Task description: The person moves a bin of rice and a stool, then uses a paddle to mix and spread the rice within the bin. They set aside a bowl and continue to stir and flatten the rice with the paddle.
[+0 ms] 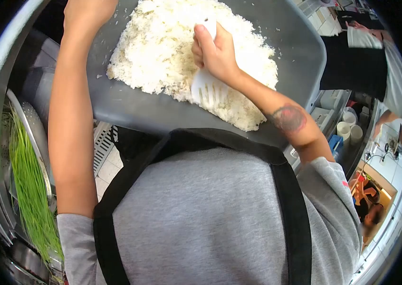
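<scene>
A: Looking at what?
B: At a white slotted spatula [203,86], gripped by the handle in a closed right hand [215,52].
A: Lying where?
B: Against the near part of a mound of cooked white rice [163,42], inside a grey plastic tub [120,104].
A: Pointing which way?
B: Blade-first toward the wearer's grey T-shirt [205,209], along a long axis nearly straight up and down in the view.
A: Looking like what?
B: Broad at the blade, cut with parallel slots, partly hidden by the fist.
A: And for the left hand [88,14]?
B: At the tub's left side; cannot tell whether holding anything, with fingers cut off by the view's edge.
</scene>
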### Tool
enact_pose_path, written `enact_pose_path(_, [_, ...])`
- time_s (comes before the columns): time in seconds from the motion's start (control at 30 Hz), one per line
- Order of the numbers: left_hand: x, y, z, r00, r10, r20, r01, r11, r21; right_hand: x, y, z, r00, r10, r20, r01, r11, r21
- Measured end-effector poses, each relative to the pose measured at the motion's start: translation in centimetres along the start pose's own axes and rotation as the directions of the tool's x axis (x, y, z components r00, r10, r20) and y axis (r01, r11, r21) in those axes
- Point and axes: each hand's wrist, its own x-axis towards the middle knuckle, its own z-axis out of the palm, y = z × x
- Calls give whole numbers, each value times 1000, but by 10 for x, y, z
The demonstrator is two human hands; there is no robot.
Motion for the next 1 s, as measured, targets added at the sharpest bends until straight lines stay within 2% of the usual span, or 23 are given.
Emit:
enact_pose_path(0.03, [1, 1, 0, 1000, -8, 1, 8, 1000, 1, 8, -1, 2, 1000, -4, -1, 4, 1000, 0])
enact_pose_path(0.1, [2, -2, 3, 999, 9, -31, -9, 1000, 7, 28, -1, 12, 990, -135, -36, 134, 990, -37])
enact_pose_path(0.17, [2, -6, 4, 998, 22, -60, -20, 1000, 20, 45, -6, 12, 988, -144, -52, 141, 988, -62])
enact_pose_path(0.23, [1, -8, 4, 993, 74, -95, -77, 997, -20, 63, -14, 9, 941, -233, -247, 248, 968, 33])
enact_pose_path(0.27, [1, -9, 3, 993, 70, -98, -72, 997, -19, 70, -26, 8, 922, -286, -261, 297, 955, 6])
enact_pose_path(0.3, [0, -7, 2, 994, 66, -91, -69, 997, -26, 71, -41, 2, 909, -330, -255, 331, 943, -42])
enact_pose_path(0.4, [1, -7, 2, 995, 55, -85, -58, 998, -36, 84, -62, -11, 877, -402, -265, 417, 909, 1])
enact_pose_path(0.47, [3, -6, 2, 995, 45, -84, -49, 998, -41, 76, -77, -16, 902, -419, -108, 425, 905, 36])
enact_pose_path(0.5, [4, -5, 1, 997, 30, -65, -33, 998, -45, 65, -83, -22, 900, -422, -105, 427, 904, 31])
enact_pose_path(0.57, [5, -7, 1, 999, 9, -51, -12, 999, -53, 33, -92, -31, 988, -155, 28, 154, 988, 6])
enact_pose_path(0.63, [4, -8, 2, 997, 38, -59, -43, 997, -70, 1, -79, -34, 998, 51, -26, -52, 997, -55])
enact_pose_path(0.7, [4, -5, 0, 998, 22, -51, -26, 997, -78, -29, -34, -41, 989, 131, 66, -110, 958, -263])
enact_pose_path(0.87, [4, 0, -1, 1000, -13, -20, 12, 999, -42, -1, -9, -37, 990, 103, 96, -77, 967, -241])
enact_pose_path(0.93, [4, 0, 1, 998, -3, -68, -1, 998, -64, 21, -16, -33, 991, 86, 107, -61, 974, -218])
enact_pose_path(1.0, [3, -4, 2, 996, 18, -84, -23, 998, -64, 42, -26, -27, 993, -45, 108, 56, 993, -104])
